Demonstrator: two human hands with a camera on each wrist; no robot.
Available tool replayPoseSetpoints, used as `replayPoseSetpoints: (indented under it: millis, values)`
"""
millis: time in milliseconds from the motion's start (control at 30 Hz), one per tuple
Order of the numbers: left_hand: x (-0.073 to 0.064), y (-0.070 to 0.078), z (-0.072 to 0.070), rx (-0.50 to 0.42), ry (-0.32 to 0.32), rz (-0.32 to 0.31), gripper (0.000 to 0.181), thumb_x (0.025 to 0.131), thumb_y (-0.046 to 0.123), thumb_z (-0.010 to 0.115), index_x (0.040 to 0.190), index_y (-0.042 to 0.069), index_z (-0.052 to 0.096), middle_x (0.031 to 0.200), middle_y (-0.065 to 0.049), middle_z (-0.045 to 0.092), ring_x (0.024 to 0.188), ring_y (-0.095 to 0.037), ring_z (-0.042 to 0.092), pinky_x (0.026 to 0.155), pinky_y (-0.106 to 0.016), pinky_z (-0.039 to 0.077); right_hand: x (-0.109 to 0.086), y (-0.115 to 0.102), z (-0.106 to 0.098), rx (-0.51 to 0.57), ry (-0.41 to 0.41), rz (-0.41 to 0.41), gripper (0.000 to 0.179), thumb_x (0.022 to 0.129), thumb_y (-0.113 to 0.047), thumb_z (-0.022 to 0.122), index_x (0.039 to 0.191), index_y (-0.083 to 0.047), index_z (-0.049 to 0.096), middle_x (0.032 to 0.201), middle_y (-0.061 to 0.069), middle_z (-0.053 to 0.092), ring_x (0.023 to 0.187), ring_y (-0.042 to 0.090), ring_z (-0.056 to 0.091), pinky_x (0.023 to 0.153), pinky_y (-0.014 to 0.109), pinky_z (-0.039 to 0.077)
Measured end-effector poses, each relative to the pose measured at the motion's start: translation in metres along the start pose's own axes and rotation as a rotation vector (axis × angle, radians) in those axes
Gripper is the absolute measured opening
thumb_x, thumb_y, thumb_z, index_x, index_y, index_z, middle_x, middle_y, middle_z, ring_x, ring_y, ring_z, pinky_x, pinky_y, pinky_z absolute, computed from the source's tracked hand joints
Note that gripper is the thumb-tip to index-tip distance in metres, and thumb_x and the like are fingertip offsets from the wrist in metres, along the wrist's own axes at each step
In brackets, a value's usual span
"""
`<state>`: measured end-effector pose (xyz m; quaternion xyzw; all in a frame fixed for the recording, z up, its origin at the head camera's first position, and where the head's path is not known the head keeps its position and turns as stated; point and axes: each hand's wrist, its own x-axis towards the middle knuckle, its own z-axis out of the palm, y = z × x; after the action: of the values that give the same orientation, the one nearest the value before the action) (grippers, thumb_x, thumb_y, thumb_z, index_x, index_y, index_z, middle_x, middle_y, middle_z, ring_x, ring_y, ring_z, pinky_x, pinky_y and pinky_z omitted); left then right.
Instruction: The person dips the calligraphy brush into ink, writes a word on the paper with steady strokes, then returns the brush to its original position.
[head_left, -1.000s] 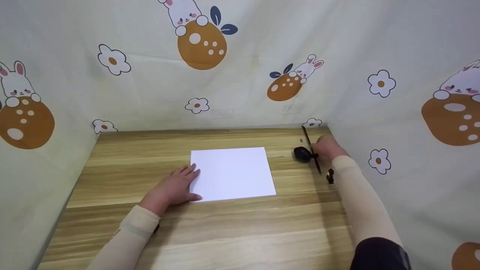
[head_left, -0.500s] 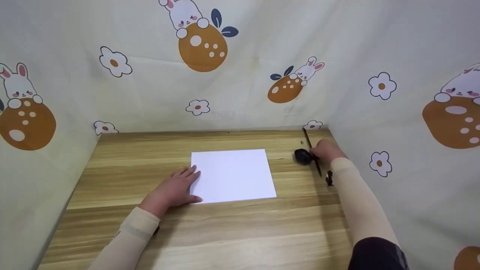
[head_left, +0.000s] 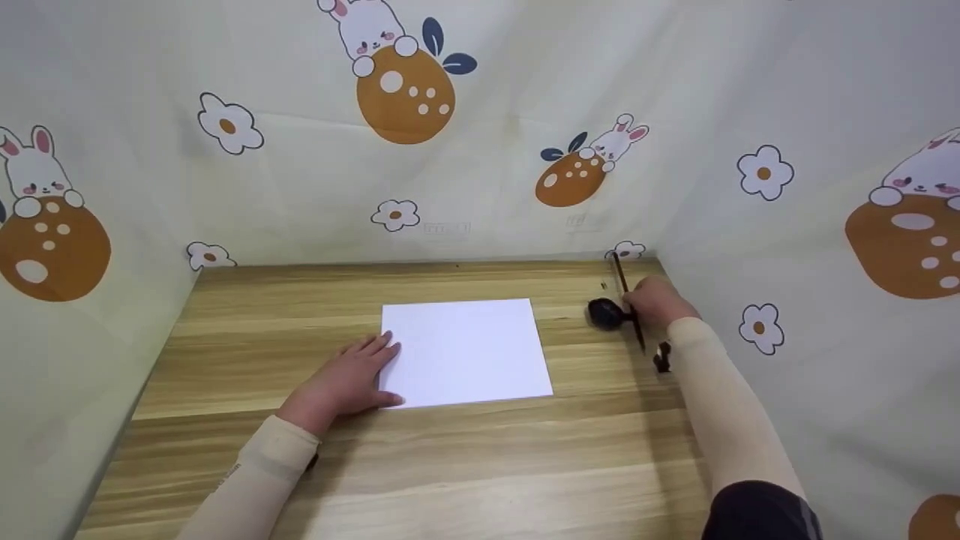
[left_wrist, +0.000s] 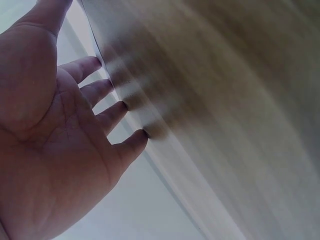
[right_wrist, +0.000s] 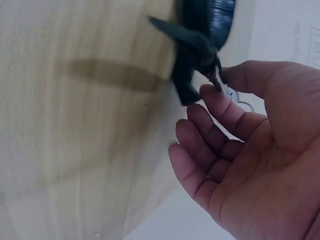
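In the head view my left hand (head_left: 349, 382) rests at the left edge of a white sheet of paper (head_left: 465, 351), fingers straight and fingertips on it. The left wrist view shows the spread fingers (left_wrist: 132, 145) at the sheet's edge. Near the back right corner of the table, my right hand (head_left: 660, 301) pinches a slender dark brush (head_left: 621, 276) between thumb and forefinger. Its dark pointed tip (right_wrist: 172, 30) shows in the right wrist view. Just left of the brush sits a small round black dish (head_left: 604, 314), glossy inside; the brush overlaps its right side.
The wood-grain table (head_left: 480, 465) meets a printed cloth (head_left: 480, 172) at the back and on both sides. A tiny dark bit (head_left: 604, 286) lies behind the dish. A small black object (head_left: 661, 358) shows beside the right wrist.
My right hand has shifted slightly, and the brush's far end has swung a little to the right. The left hand and the paper hold still.
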<state>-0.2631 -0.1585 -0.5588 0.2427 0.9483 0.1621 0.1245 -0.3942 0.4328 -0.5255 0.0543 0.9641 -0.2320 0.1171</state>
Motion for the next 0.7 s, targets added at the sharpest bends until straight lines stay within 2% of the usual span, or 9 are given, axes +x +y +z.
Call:
replayPoseSetpoints:
  millis: [67, 167, 267, 367, 533, 700]
  values:
    - [0.000, 0.000, 0.000, 0.002, -0.001, -0.004, 0.100, 0.097, 0.057, 0.082, 0.170, 0.004, 0.041, 0.180, -0.020, 0.029, 0.163, -0.051, 0.026, 0.125, -0.076, 0.026, -0.006, -0.002, -0.005, 0.045, 0.013, 0.001, 0.039, 0.104, -0.025, 0.063, 0.070, -0.014, 0.047, 0.063, -0.004, 0.039, 0.058, 0.015, 0.037, 0.057, 0.034, 0.036]
    - [0.001, 0.000, 0.000, 0.003, -0.007, -0.011, 0.101, 0.097, 0.059, 0.081, 0.171, 0.005, 0.040, 0.180, -0.020, 0.028, 0.164, -0.051, 0.026, 0.125, -0.077, 0.026, -0.016, -0.006, -0.011, 0.139, 0.048, -0.009, 0.036, 0.109, -0.028, 0.061, 0.079, -0.012, 0.052, 0.070, -0.002, 0.047, 0.064, 0.015, 0.045, 0.062, 0.037, 0.044]
    - [0.001, 0.000, 0.000, 0.003, -0.010, -0.014, 0.101, 0.097, 0.059, 0.081, 0.171, 0.006, 0.040, 0.180, -0.019, 0.028, 0.164, -0.051, 0.025, 0.124, -0.078, 0.025, -0.025, -0.012, -0.015, 0.275, 0.087, -0.010, 0.031, 0.112, -0.028, 0.061, 0.089, -0.006, 0.061, 0.082, 0.003, 0.060, 0.076, 0.018, 0.059, 0.077, 0.044, 0.058]
    - [0.001, 0.000, 0.000, 0.001, -0.009, -0.012, 0.101, 0.097, 0.059, 0.081, 0.171, 0.006, 0.040, 0.181, -0.019, 0.027, 0.164, -0.051, 0.025, 0.124, -0.079, 0.025, -0.031, -0.017, -0.014, 0.399, 0.106, -0.020, 0.030, 0.113, -0.028, 0.061, 0.100, -0.001, 0.065, 0.092, 0.007, 0.065, 0.084, 0.020, 0.067, 0.092, 0.049, 0.063]
    - [0.001, -0.001, 0.001, 0.015, -0.007, -0.004, 0.101, 0.096, 0.059, 0.081, 0.171, 0.005, 0.040, 0.180, -0.020, 0.028, 0.163, -0.051, 0.026, 0.123, -0.079, 0.027, -0.038, -0.024, -0.009, 0.557, 0.123, -0.053, 0.030, 0.113, -0.026, 0.063, 0.117, 0.003, 0.065, 0.106, 0.015, 0.070, 0.084, 0.020, 0.073, 0.093, 0.050, 0.065]
    - [0.002, -0.002, 0.003, 0.035, 0.002, 0.003, 0.101, 0.096, 0.060, 0.082, 0.170, 0.004, 0.042, 0.179, -0.020, 0.030, 0.162, -0.051, 0.030, 0.122, -0.079, 0.030, -0.041, -0.031, -0.004, 0.679, 0.152, -0.108, 0.029, 0.111, -0.017, 0.063, 0.129, 0.005, 0.057, 0.114, 0.020, 0.070, 0.088, 0.025, 0.077, 0.092, 0.054, 0.065]
